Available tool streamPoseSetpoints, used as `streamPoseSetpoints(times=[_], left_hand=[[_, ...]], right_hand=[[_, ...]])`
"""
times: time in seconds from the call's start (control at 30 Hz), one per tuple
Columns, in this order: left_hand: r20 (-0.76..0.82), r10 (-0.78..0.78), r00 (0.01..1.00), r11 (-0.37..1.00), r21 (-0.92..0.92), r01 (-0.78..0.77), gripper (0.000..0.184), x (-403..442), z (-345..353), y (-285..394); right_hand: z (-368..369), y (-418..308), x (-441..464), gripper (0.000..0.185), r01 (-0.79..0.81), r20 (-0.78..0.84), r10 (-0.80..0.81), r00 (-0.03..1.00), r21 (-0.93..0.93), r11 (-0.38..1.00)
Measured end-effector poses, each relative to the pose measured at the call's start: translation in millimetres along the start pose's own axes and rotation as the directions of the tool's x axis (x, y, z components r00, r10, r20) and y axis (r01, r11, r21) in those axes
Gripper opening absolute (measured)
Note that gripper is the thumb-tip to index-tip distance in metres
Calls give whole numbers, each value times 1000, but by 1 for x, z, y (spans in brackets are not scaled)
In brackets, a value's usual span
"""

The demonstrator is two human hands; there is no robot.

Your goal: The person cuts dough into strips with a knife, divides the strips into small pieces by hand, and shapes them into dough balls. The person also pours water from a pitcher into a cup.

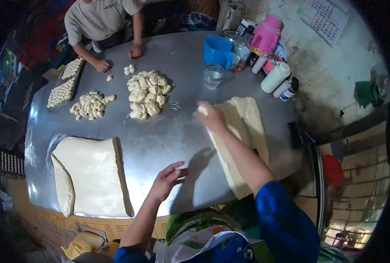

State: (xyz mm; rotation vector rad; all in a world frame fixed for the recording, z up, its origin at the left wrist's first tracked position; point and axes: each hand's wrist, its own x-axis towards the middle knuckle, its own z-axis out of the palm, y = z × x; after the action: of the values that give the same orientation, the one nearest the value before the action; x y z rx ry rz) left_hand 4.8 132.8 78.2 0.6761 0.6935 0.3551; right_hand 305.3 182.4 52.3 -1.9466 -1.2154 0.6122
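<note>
The right hand (211, 117), blurred and mostly closed, pinches a small pale piece at the far end of the dough strips (235, 127), which run back beneath its forearm. The left hand (167, 181) hovers half open, fingers loosely curled, between those strips and the wide dough sheet (89, 168); whether it grips anything, I cannot tell.

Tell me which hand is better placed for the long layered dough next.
Likely right: the right hand is at the far end of the layered dough; the left hand hangs over tabletop.
</note>
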Motion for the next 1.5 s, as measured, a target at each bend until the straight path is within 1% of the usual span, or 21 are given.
streamPoseSetpoints(times=[0.07,0.13,0.23,0.33,0.4,0.5,0.57,0.6,0.63,0.67,0.73,0.8,0.9,0.97,1.03,1.07,1.13,1.23,1.4,1.47,1.5], left_hand=[[-6,17,1000,999,33,-17,40,-14,-22,-4],[-60,-19,998,963,266,34,41,-25,-29,-1],[-46,-46,998,948,314,58,38,-18,-33,-6],[17,-49,999,918,394,38,35,-6,-22,-24],[49,-2,999,905,425,-19,35,10,-6,-34],[177,74,981,578,794,-187,49,36,26,-37],[235,109,966,445,857,-259,58,58,36,-65],[384,203,901,334,838,-432,69,84,29,-91],[453,254,855,260,819,-511,79,97,33,-107],[518,302,801,180,794,-581,90,108,37,-122],[495,345,798,148,810,-567,98,114,64,-143],[558,426,712,-79,807,-585,103,115,88,-157],[592,434,679,-258,804,-536,96,111,108,-178],[634,403,660,-248,770,-588,84,107,108,-188],[550,219,806,90,811,-578,55,87,112,-188],[550,225,804,83,811,-579,55,62,129,-169],[291,17,957,690,689,-222,31,9,157,-130],[344,219,913,785,493,-374,21,-14,127,-130],[410,265,873,356,799,-484,27,-114,64,18],[349,109,931,10,936,-353,34,-136,18,59],[396,180,900,-225,908,-354,38,-148,-5,66]], right_hand=[[-14,23,59,63,-12,18,19,1000,-322,947],[-14,46,78,57,7,274,204,940,-613,790],[19,55,69,39,77,193,126,973,-786,613],[23,83,33,16,526,368,-376,851,-578,624],[3,57,-22,10,501,335,-390,858,-373,781],[-51,-11,-112,17,223,319,-197,927,-49,974],[-102,-34,-162,21,369,152,-392,907,160,916],[-139,-67,-189,25,374,34,-405,914,321,870],[-174,-77,-212,30,553,-92,-546,833,155,818],[-207,-83,-236,36,604,-143,-587,797,199,772],[-209,-49,-257,45,868,-726,-476,496,388,311],[-225,-75,-273,43,841,-821,-248,515,427,334],[-264,-61,-284,29,800,-684,-415,600,514,309],[-274,-55,-289,25,779,-606,-496,621,548,306],[-274,-54,-295,25,755,-593,-478,649,579,308],[-272,-55,-296,26,742,-605,-436,666,595,308],[-266,-61,-298,29,714,-623,-351,699,629,306],[-250,-75,-293,30,697,-607,-342,717,619,363],[-181,-91,-286,32,625,-582,-285,762,545,559],[-137,-113,-281,34,590,-472,-367,801,523,615],[-113,-128,-279,36,573,-413,-401,818,509,643]])
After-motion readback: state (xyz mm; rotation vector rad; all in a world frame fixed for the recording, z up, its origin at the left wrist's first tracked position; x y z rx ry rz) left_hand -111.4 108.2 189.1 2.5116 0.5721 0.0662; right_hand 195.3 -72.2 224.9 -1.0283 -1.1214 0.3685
